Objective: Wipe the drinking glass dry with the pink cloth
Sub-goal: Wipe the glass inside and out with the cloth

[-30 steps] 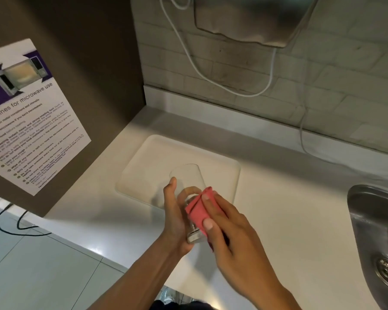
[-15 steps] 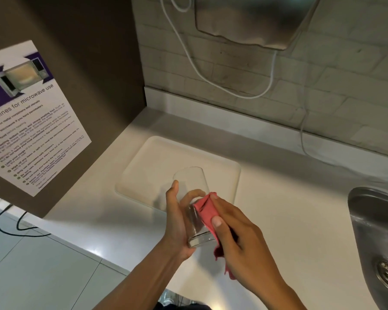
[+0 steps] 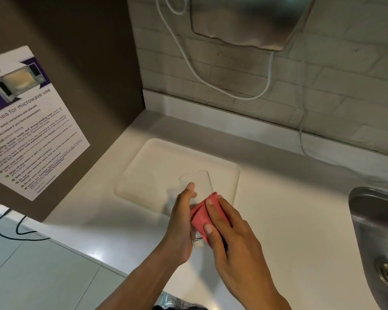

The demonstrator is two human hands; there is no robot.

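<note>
A clear drinking glass [image 3: 198,183] is held tilted above the white counter, its open rim pointing away from me. My left hand [image 3: 180,222] wraps around its left side, thumb up near the rim. My right hand [image 3: 231,238] presses the folded pink cloth [image 3: 202,217] against the glass's right side and lower half, fingers spread over the cloth. The thick base of the glass [image 3: 198,242] shows just below the cloth, between both hands.
A white tray [image 3: 157,166] lies on the counter [image 3: 289,209] under and behind the glass. A steel sink [image 3: 379,231] is at the right edge. A brown panel with a microwave notice [image 3: 27,130] stands left. White cables and a metal wall unit [image 3: 249,21] hang above.
My right hand has slid the pink cloth back over the front of the glass, covering its lower half again. The left hand keeps its hold; the glass stays in nearly the same place.
</note>
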